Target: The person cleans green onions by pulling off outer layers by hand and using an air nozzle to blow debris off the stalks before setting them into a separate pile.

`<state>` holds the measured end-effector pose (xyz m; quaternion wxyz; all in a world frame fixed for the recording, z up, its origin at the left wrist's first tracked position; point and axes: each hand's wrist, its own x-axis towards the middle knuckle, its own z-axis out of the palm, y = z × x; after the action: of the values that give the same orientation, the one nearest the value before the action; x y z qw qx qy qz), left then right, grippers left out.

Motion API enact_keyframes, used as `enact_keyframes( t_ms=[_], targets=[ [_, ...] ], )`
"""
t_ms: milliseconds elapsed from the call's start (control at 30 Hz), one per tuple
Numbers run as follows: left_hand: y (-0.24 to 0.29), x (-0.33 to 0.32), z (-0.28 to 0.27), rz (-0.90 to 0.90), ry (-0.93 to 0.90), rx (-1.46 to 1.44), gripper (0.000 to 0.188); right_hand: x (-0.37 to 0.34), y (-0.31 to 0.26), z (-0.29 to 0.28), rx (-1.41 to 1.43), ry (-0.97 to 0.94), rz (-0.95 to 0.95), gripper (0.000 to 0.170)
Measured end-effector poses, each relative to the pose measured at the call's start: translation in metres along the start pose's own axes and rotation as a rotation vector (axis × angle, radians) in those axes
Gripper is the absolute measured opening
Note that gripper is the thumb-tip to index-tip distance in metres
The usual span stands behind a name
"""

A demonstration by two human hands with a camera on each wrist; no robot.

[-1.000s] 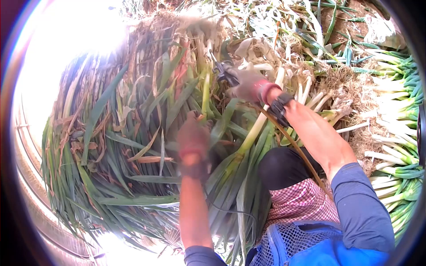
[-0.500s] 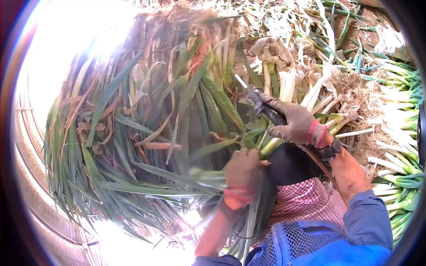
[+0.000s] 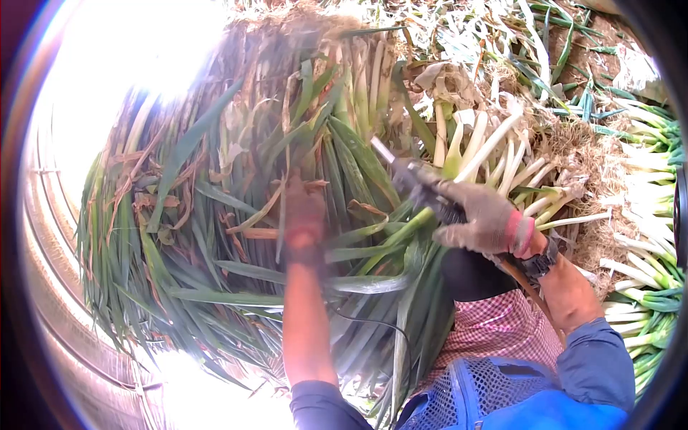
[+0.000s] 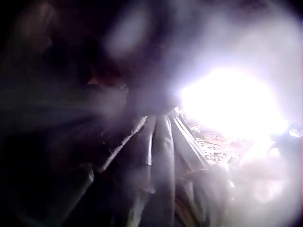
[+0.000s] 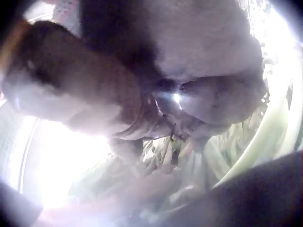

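My gloved right hand [image 3: 484,216] grips a black air blow gun [image 3: 424,192] whose pale metal nozzle points up and left; a brown hose [image 3: 529,287] trails from it past my knee. In the right wrist view, gloved fingers [image 5: 222,97] wrap round the gun. My left hand [image 3: 304,211], also gloved and blurred by motion, is over the leaves of a big heap of green onions [image 3: 179,215]. Dark streaked leaves [image 4: 163,156] fan out below it in the dim left wrist view. One long green onion [image 3: 408,228] lies between the hands, passing below the gun.
Cleaner green onions [image 3: 645,251] lie stacked along the right edge. Between them and me are dry roots [image 3: 573,165] and pale stalks [image 3: 494,147]. Loose leaf scraps cover the ground at the top. A thin black cable [image 3: 380,322] runs near my left forearm.
My left hand moved right and down toward my knee, then swung back left over the heap. The right hand with the blow gun moved right and down, then stayed nearly still.
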<state>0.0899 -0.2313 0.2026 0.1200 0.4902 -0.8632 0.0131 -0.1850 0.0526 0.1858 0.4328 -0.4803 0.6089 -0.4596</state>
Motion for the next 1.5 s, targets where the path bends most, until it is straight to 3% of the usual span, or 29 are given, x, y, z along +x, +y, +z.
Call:
enact_keyframes(
  t_ms=[67,133,167,200,300,333,400,467,500,533,600,667,700,767,900,967,1000,1067,1100,1167,1200,1267,1333,1367,1400,1433,1500],
  targets=[
    [0.005,0.010,-0.008,-0.151,-0.143,-0.193,0.054,0.001,-0.008,0.005,0.002,-0.160,-0.046,0.096],
    [0.020,0.020,-0.019,-0.148,-0.117,-0.070,0.055,0.006,-0.002,0.015,0.037,-0.067,-0.094,0.096],
    [0.023,0.020,-0.021,-0.140,-0.092,0.052,0.056,0.011,-0.006,0.016,-0.033,-0.077,-0.017,0.097],
    [0.026,0.018,-0.023,-0.139,-0.092,0.053,0.056,0.013,-0.011,0.015,-0.105,-0.084,0.059,0.097],
    [0.041,0.017,-0.039,-0.142,-0.073,-0.201,0.058,0.011,-0.018,0.017,-0.029,-0.221,0.018,0.098],
    [0.045,0.020,-0.046,-0.223,-0.162,-0.103,0.057,0.011,-0.019,0.019,-0.004,-0.277,-0.020,0.099],
    [0.040,0.021,-0.048,-0.308,-0.254,-0.008,0.055,0.011,-0.023,0.018,0.044,-0.282,0.094,0.098],
    [0.025,0.026,-0.041,-0.278,-0.255,-0.078,0.054,0.013,-0.007,0.024,-0.111,-0.117,-0.046,0.097],
    [0.022,0.026,-0.033,-0.275,-0.253,-0.079,0.054,0.009,-0.006,0.023,-0.055,-0.119,-0.103,0.096],
    [0.020,0.026,-0.023,-0.162,-0.002,0.012,0.050,0.007,-0.009,0.020,-0.055,-0.113,-0.103,0.096],
    [0.028,0.033,-0.018,-0.041,0.248,0.096,0.047,0.000,-0.019,0.009,-0.012,-0.210,0.027,0.097],
    [0.031,0.050,-0.014,0.060,0.260,-0.039,0.048,-0.004,-0.008,0.012,-0.007,-0.177,0.005,0.097],
    [0.027,0.060,-0.010,0.094,0.263,-0.085,0.049,-0.007,-0.007,0.011,-0.006,-0.191,0.005,0.098],
    [0.024,0.086,-0.013,-0.032,-0.184,0.381,0.054,-0.011,-0.007,0.005,0.011,-0.238,0.014,0.099],
    [0.022,0.106,-0.023,-0.053,-0.221,0.312,0.044,-0.012,0.013,0.006,-0.019,-0.179,-0.034,0.100],
    [0.009,0.124,-0.040,0.520,-0.193,0.850,0.025,-0.008,0.019,0.009,-0.018,-0.162,-0.129,0.096],
    [-0.004,0.140,-0.047,0.418,-0.070,0.468,0.022,-0.003,0.011,0.008,-0.020,-0.167,-0.128,0.096],
    [0.005,0.159,-0.070,0.314,0.039,0.141,0.019,0.011,-0.012,0.005,0.038,-0.243,0.080,0.097],
    [0.036,0.164,-0.098,0.173,-0.013,-0.220,0.019,0.020,0.005,0.021,0.020,-0.023,-0.137,0.099],
    [0.094,0.167,-0.136,-0.116,-0.057,-0.975,0.020,0.032,0.011,0.040,0.036,0.053,-0.176,0.099],
    [0.117,0.166,-0.145,-0.282,-0.045,-1.361,0.021,0.034,0.000,0.035,0.060,-0.008,-0.120,0.099],
    [0.134,0.157,-0.146,-0.298,0.030,-1.563,0.031,0.037,-0.022,0.027,0.098,-0.126,-0.004,0.101],
    [0.114,0.133,-0.115,-0.193,0.006,-1.403,0.034,0.034,-0.030,0.027,0.142,-0.220,0.072,0.100],
    [0.095,0.112,-0.091,-0.103,-0.017,-1.237,0.036,0.036,-0.009,0.036,0.067,-0.096,0.012,0.096],
    [0.077,0.088,-0.064,-0.124,-0.034,-0.983,0.034,0.037,0.004,0.041,0.069,-0.099,0.012,0.096],
    [0.060,0.062,-0.039,-0.140,-0.050,-0.731,0.033,0.039,0.014,0.043,-0.034,0.014,-0.115,0.096],
    [0.019,0.013,-0.001,-0.044,-0.049,-0.229,0.041,0.036,0.001,0.034,-0.016,-0.087,-0.023,0.095]
  ],
)
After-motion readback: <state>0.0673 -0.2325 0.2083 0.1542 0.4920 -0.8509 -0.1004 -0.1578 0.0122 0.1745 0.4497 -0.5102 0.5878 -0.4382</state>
